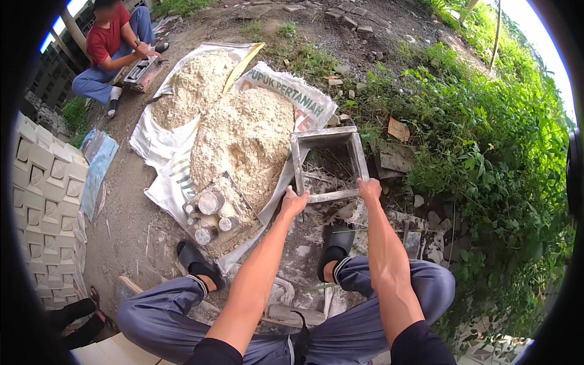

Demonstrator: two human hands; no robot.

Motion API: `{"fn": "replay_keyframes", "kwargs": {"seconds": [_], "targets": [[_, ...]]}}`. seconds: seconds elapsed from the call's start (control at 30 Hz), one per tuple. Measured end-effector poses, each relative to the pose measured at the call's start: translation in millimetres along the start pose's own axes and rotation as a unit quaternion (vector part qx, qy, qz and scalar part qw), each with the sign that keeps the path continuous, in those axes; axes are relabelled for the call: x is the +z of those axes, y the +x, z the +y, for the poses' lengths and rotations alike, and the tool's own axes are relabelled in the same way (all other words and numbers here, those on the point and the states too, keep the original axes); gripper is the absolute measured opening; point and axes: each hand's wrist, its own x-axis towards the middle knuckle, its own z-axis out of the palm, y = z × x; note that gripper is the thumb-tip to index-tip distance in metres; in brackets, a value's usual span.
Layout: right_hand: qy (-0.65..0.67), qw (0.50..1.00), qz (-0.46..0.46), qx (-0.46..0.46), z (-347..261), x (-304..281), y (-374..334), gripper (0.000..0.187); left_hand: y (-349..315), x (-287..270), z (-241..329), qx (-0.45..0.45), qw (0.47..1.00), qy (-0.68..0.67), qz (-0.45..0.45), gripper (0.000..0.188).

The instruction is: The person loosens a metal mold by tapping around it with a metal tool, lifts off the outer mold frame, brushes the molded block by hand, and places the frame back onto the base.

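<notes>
Both of my hands hold a grey, dusty, square open-sided frame [333,196], like a mould box, tilted up in front of me. My left hand [294,202] is closed on its near left corner, and my right hand [370,190] grips the near right corner. Through its opening I see ground and dry debris. Left of the frame, a flat plate [242,204] carries several round, powder-covered stubs [212,202]. It lies against a heap of pale, sandy powder [243,143], spread over white woven sacks [158,146].
At the far left a person in a red shirt [104,44] works over a similar grey mould [143,72]. Stacked pale patterned blocks [48,194] line the left side, beside a blue sheet [100,167]. Green plants [480,140] and loose stones border the right. Another person's legs [82,322] show at lower left.
</notes>
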Motion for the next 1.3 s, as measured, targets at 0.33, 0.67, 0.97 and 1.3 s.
{"fn": "replay_keyframes", "kwargs": {"seconds": [0.33,0.67,0.97,1.3], "targets": [[0.049,0.990,-0.119,-0.059,-116.0,-61.3,-45.9,0.032,-27.7,-35.0,65.7,0.457,0.871,0.128,0.122,0.065],[0.265,0.939,-0.040,-0.214,-208.2,-48.4,-78.6,0.025,9.5,-159.9,90.5,0.306,0.941,0.017,0.143,0.040],[0.302,0.890,-0.104,-0.324,-185.4,95.6,-128.5,0.039,66.0,-197.7,96.9,0.164,0.975,0.021,0.149,0.069],[0.379,0.887,-0.099,-0.244,-201.7,83.9,-111.9,0.026,94.4,-187.8,118.7,0.235,0.927,0.050,0.287,0.051]]}}
